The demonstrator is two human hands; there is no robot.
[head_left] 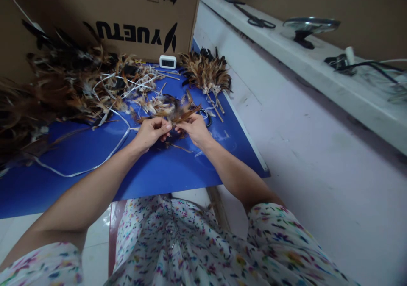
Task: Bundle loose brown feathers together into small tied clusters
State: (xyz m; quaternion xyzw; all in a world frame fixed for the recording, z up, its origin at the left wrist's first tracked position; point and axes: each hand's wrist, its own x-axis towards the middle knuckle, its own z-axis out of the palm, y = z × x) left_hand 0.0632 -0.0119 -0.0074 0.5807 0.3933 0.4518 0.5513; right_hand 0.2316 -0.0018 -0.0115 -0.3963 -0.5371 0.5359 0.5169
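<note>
Both hands meet over the blue table, pinching a small bunch of brown feathers [182,115]. My left hand [154,131] is closed, thumb and forefinger pressed together at the feathers' lower ends. My right hand [194,129] is closed on the same bunch from the other side, and the feather tips stick up between the hands, slightly blurred. Just behind them lie loose pale-based feathers [155,104]. To the left, a big heap of brown and black feathers [79,82] is strung with white ribbon [119,144].
Feather bundles on sticks [206,72] lie at the table's back right. A small white digital clock [168,62] stands before a large cardboard box [133,15]. Along the right wall, a ledge [276,36] bears black scissors [260,22], a round stand [310,25] and cables.
</note>
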